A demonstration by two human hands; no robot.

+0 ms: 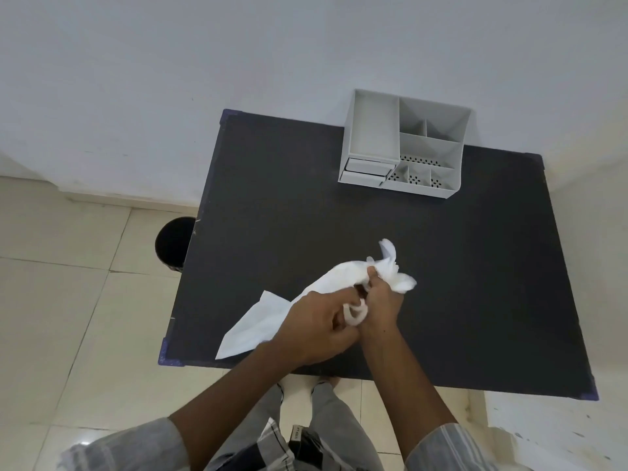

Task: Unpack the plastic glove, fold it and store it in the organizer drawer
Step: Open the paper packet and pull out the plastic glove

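A white plastic glove sticks out crumpled from the end of a white paper packet above the dark table. My left hand grips the packet near its middle. My right hand is closed on the bunched glove at the packet's mouth, with a loop of plastic between the two hands. The grey organizer stands at the table's far edge against the wall, with two small shut drawers at its lower left.
A black bin stands on the tiled floor just left of the table. The white wall runs behind the organizer. The table's corners carry blue tape.
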